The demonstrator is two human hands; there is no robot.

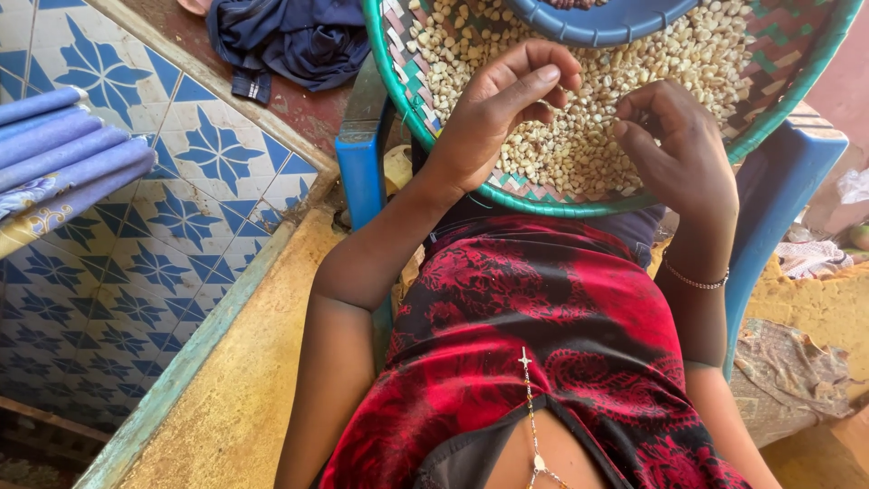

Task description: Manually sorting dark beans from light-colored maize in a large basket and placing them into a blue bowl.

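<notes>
The woven tray (434, 127) of pale kernels (579, 154) rests on the lap, within easy reach. The left hand (493, 113) lies on them, fingers loosely apart; the right hand (674, 145) pinches together (on a kernel, probably).

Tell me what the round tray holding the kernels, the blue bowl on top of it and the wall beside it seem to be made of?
The tray looks woven from flat plastic strips, green and red, with a green bound rim: the plaited pattern shows. The blue bowl seems moulded plastic, smooth and slightly glossy. The wall looks like glazed ceramic tile, white with blue star patterns and visible grout lines.
</notes>
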